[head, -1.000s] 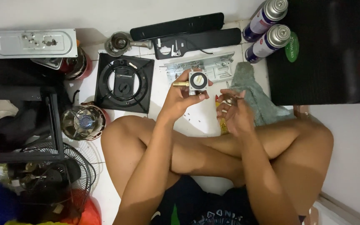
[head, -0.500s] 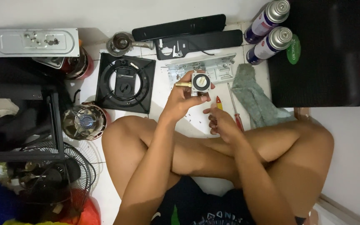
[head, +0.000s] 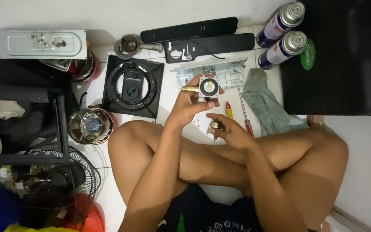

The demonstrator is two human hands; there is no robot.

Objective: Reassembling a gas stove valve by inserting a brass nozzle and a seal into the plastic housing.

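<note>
Since the frame half a second ago, our right hand (head: pixel 230 131) is coming down a little lower and closer to our crossed legs, while our left hand (head: pixel 192 103) is staying raised at nearly the same place. We are holding with the left hand a small metal valve block (head: pixel 207 88) with a round opening on its face and a brass nozzle (head: pixel 189 89) at its left side; the fingers are bent around it, the thumb under it and the fingertips on its right edge. We are pinching in the right hand a small round brass-coloured part (head: pixel 215 125), fingers curled around it, just below the valve block and apart from it. On the white floor beside the right hand are lying a yellow-handled screwdriver (head: pixel 229 110) and a red-handled screwdriver (head: pixel 245 115), near a grey cloth (head: pixel 265 101). Behind the valve block is a flat metal bracket (head: pixel 220 73). To the left is sitting a black square stove top (head: pixel 132 85) with a round ring. Two gas canisters (head: pixel 280 36) are lying at the upper right, beside a black case (head: pixel 344 56).
</note>
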